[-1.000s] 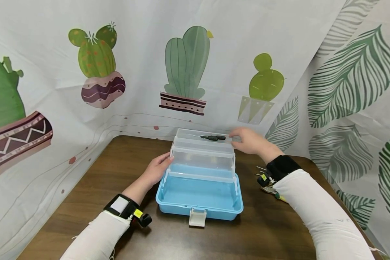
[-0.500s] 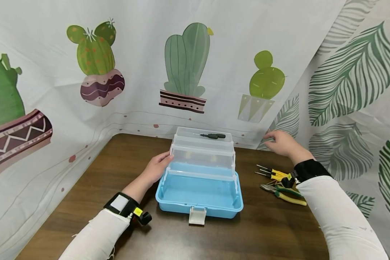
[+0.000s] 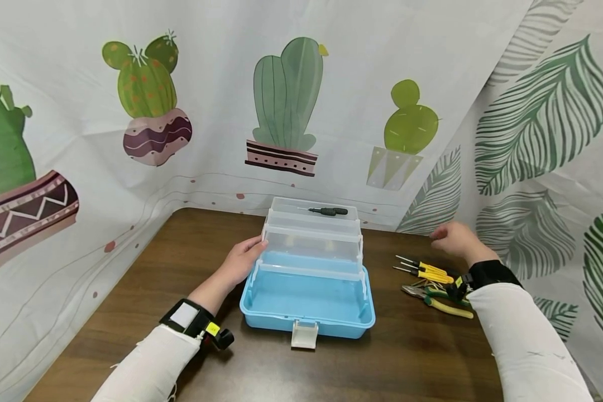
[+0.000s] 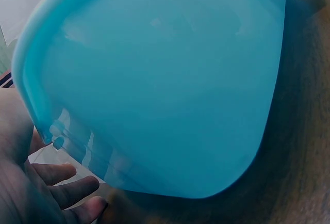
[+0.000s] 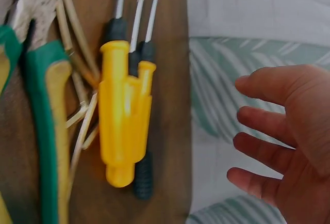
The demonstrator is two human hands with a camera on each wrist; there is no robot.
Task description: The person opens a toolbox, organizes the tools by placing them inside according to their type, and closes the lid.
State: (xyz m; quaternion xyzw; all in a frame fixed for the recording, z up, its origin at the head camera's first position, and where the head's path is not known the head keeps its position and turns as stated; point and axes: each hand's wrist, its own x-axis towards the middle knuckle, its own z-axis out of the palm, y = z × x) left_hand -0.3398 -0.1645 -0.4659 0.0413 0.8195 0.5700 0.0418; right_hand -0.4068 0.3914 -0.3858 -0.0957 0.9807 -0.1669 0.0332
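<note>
My left hand grips the left edge of the opened blue toolbox, its thumb on the clear trays. In the left wrist view, its fingers lie beside the blue wall. Up in the topmost clear section rests a dark-handled screwdriver. To the right, my right hand hovers behind the yellow-handled screwdrivers, fingers loosely bent and holding nothing. Pliers with green and yellow handles lie nearer me, and thin tan strips sit between them and the screwdrivers.
A white latch hangs down at the toolbox's front. Everything stands on a brown wooden table. Behind and to the right hangs a printed cloth, close to the table's back edge.
My right hand has left the toolbox's top section and moved right, toward the back of the yellow screwdrivers, which came into view with the pliers. My left hand has stayed put.
</note>
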